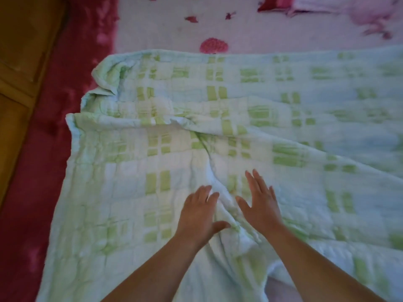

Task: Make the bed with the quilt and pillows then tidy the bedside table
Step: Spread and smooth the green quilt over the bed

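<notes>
A pale green and white checked quilt lies spread over the bed, with a raised fold running down its middle and a rumpled corner at the upper left. My left hand lies on the quilt just left of that fold, fingers slightly bent, thumb against the crease. My right hand rests flat on the quilt just right of the fold, fingers straight and spread. A pink pillow lies at the top right, partly cut off by the frame edge.
A pink sheet with red flower prints shows beyond the quilt. A dark red blanket hangs along the bed's left side. Wooden furniture or floor fills the far left.
</notes>
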`<state>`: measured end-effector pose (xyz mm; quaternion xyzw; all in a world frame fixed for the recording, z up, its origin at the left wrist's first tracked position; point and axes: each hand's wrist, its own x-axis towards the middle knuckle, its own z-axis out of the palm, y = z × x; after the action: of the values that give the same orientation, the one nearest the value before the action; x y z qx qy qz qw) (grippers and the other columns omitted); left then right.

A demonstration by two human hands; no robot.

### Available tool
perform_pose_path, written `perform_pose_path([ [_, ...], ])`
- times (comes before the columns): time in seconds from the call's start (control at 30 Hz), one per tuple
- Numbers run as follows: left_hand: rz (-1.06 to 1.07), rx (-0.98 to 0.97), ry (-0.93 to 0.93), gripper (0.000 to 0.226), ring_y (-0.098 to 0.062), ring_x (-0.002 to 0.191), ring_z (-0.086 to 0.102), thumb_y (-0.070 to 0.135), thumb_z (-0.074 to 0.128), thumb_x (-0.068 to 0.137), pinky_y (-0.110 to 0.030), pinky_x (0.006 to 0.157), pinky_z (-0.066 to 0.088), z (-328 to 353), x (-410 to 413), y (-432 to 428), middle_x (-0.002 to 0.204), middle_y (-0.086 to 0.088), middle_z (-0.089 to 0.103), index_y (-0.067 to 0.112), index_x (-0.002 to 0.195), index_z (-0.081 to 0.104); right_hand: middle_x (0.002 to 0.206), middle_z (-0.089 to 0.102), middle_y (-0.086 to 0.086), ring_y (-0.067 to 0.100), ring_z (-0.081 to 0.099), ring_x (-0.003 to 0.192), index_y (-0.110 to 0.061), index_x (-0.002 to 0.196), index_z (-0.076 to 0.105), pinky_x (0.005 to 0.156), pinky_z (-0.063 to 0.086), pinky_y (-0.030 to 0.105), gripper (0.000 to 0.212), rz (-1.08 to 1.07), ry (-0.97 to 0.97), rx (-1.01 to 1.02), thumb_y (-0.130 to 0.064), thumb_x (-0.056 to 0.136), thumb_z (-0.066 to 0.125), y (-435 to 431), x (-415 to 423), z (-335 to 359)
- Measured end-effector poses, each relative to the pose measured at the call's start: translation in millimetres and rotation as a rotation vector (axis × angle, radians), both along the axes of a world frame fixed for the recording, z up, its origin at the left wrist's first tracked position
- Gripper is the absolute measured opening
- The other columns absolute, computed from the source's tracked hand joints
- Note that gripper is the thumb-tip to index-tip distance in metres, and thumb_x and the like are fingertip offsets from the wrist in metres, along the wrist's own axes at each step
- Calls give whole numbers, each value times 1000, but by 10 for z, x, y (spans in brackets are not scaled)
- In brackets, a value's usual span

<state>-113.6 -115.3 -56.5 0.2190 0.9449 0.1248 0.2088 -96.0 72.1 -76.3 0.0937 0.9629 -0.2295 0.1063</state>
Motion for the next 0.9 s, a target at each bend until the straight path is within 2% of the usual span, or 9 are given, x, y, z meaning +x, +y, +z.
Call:
perform_pose_path([
  [0.07,-52,184,50,53,-24,93,62,62,49,77,-30,73,53,-31,425,486,107,-4,59,15,100,63,161,7,-3,16,13,148,-27,153,12,119,5,40,77,30,-4,31,-40,90,56,536,374,44],
  [0.13,-109,244,19,29,-22,64,60,44,53,74,-25,47,46,-111,855,934,79,-1,55,16,73,56,161,7,-4,15,10,148,-28,153,10,119,6,39,80,86,-71,66,-39,90,57,1080,755,61],
  [0.33,-205,294,44,19,-20,60,56,35,56,78,-25,43,37,-113,1477,1736,72,0,55,17,73,52,159,19,0,18,20,146,-25,152,19,118,17,37,70,239,-136,9,-41,92,51,1920,1333,63],
  [0.43,-519,295,120,26,-20,52,55,39,67,74,-22,40,36,-207,1820,2068,71,0,56,18,75,52,97,62,2,23,63,85,-17,96,64,70,52,36,31,316,198,40,-42,82,52,2112,1640,150],
  [0.5,-635,111,116,43,-21,76,66,52,75,64,-25,51,47,-315,1925,2178,95,-4,64,20,90,61,56,58,-3,20,57,47,-22,57,57,43,42,29,35,380,239,129,-48,78,46,2222,1872,141],
  [0.57,-593,-137,93,82,-28,130,44,62,73,63,-45,90,48,-359,1853,2266,145,-9,40,23,131,49,41,53,0,20,53,33,-19,44,53,35,37,24,48,418,100,265,-53,75,40,2371,2047,73],
  [0.7,-385,-277,-36,115,-28,144,-26,61,73,66,-57,114,9,-365,1556,2460,157,5,-26,39,150,-2,73,68,2,28,68,64,-21,81,66,52,48,32,42,236,-31,294,-53,85,38,2740,2023,-38],
  [0.83,-270,-287,-36,105,-31,145,-22,53,70,77,-53,115,14,-473,1382,2600,157,6,-27,43,149,-6,122,56,3,28,55,113,-23,137,41,87,45,36,52,173,-79,193,-50,93,40,2912,1864,-94],
  [0.9,-206,-226,22,75,-31,148,1,38,60,89,-48,114,20,-488,1269,2667,161,3,-6,40,149,15,136,47,4,28,46,123,-22,147,29,104,35,38,64,175,-123,211,-51,92,43,2952,1824,-146],
])
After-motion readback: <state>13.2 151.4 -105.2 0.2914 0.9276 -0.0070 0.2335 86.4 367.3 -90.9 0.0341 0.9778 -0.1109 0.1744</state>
